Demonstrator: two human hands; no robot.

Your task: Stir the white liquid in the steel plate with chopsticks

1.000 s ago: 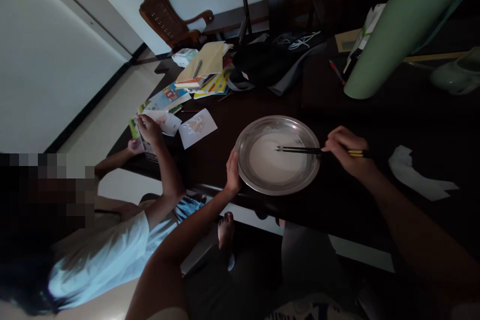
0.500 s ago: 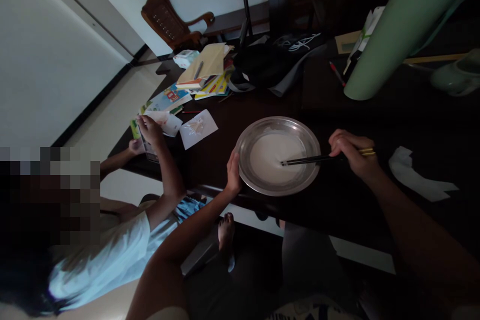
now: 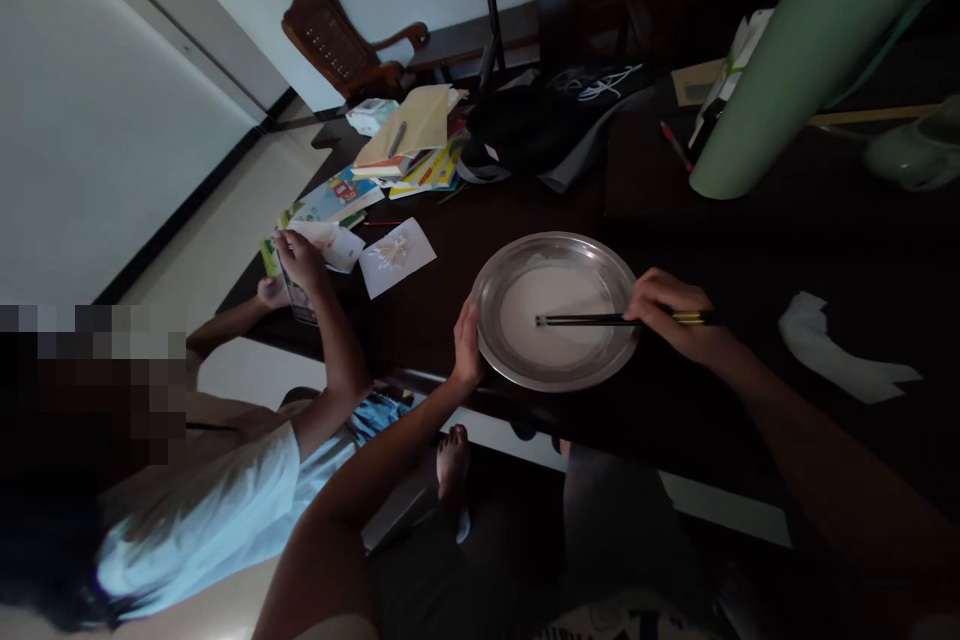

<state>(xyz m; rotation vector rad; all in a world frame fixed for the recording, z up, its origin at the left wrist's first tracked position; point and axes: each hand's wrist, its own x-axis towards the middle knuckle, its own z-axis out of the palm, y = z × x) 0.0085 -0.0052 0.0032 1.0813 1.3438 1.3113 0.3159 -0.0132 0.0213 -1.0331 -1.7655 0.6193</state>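
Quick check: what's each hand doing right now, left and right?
Left hand: open, laid against the rim of the metal pan.
Right hand: closed on a pair of chopsticks, tips over the white liquid in the pan.

One metal plate (image 3: 555, 242) sits at centre frame, with two chopsticks (image 3: 581, 320) across it. The wearer's grips number two: left grip (image 3: 466, 345) and right grip (image 3: 667, 325). A second person at lower left shows two hands (image 3: 300, 260). There is one wooden chair (image 3: 337, 45) at upper left, one green cylinder (image 3: 795, 60) at upper right, one crumpled white paper (image 3: 840, 355) at right and one red pen (image 3: 675, 146).
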